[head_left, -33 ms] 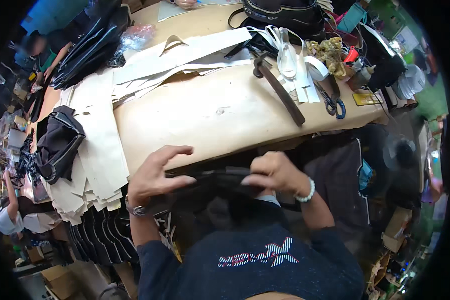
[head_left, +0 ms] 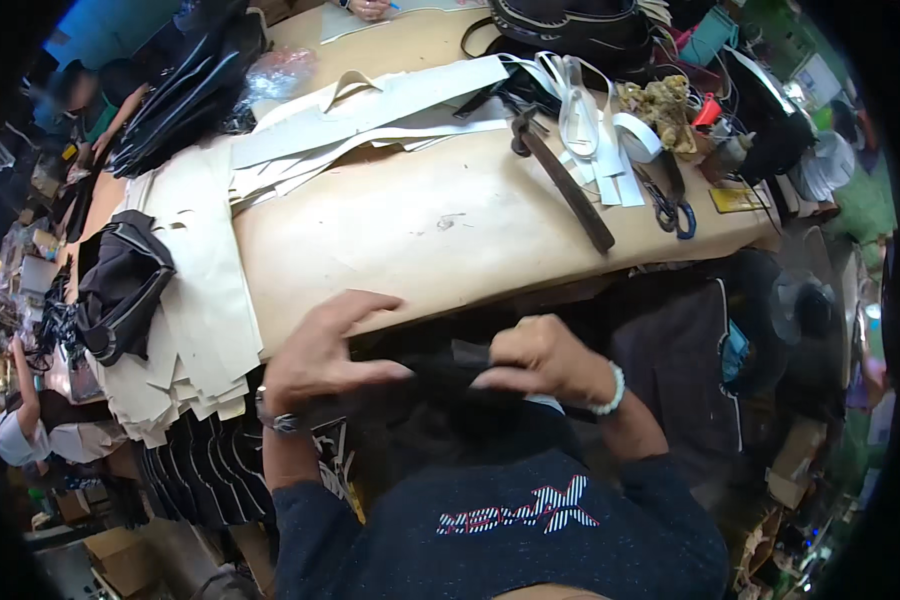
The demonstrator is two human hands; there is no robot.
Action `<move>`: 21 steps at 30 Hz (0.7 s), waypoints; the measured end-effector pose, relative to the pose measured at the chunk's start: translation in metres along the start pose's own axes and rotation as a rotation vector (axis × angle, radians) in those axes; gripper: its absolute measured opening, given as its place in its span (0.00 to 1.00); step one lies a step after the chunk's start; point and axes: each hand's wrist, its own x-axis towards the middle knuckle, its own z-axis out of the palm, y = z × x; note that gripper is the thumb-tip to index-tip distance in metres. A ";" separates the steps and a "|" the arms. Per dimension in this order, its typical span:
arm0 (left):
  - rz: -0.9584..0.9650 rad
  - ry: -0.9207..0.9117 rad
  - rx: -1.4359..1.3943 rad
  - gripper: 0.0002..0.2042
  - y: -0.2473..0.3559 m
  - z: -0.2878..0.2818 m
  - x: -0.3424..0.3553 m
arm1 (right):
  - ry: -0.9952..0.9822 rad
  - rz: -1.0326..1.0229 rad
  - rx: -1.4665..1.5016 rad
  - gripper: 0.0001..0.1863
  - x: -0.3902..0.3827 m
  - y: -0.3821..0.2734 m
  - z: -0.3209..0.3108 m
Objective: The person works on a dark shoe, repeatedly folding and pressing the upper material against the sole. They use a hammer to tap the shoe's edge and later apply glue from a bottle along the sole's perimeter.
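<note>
Below the table's front edge, dark black material [head_left: 440,385] spans the space between my hands, its shape hard to make out. My left hand [head_left: 330,355] is at its left part, fingers spread and curved, thumb stretched across it. My right hand [head_left: 535,360], with a bead bracelet, is closed on its right part, thumb extended along it. On the tan table top [head_left: 360,240] beyond lie a hammer [head_left: 560,180], scissors [head_left: 680,215], white straps [head_left: 580,120] and pale cut sheets [head_left: 190,310].
Black bags [head_left: 560,30] and a folded black piece [head_left: 120,285] lie on the table. Dark padded material [head_left: 660,350] is at the right below it, cardboard boxes [head_left: 120,555] at lower left. Other people [head_left: 100,110] sit at the left; another person's hand [head_left: 370,8] shows at the far edge.
My left hand has shifted slightly right and my right hand slightly down and left, bringing the two thumbs closer over the dark material.
</note>
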 end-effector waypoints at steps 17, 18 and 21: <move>0.632 -0.148 -0.732 0.09 0.039 -0.001 -0.018 | -0.218 0.084 0.116 0.17 -0.035 0.024 -0.039; 0.647 -0.138 -0.726 0.09 0.040 -0.001 -0.018 | -0.229 0.115 0.111 0.17 -0.040 0.025 -0.042; 0.529 -0.223 -0.587 0.09 0.030 -0.009 -0.020 | 0.047 0.280 0.231 0.17 -0.052 0.017 -0.073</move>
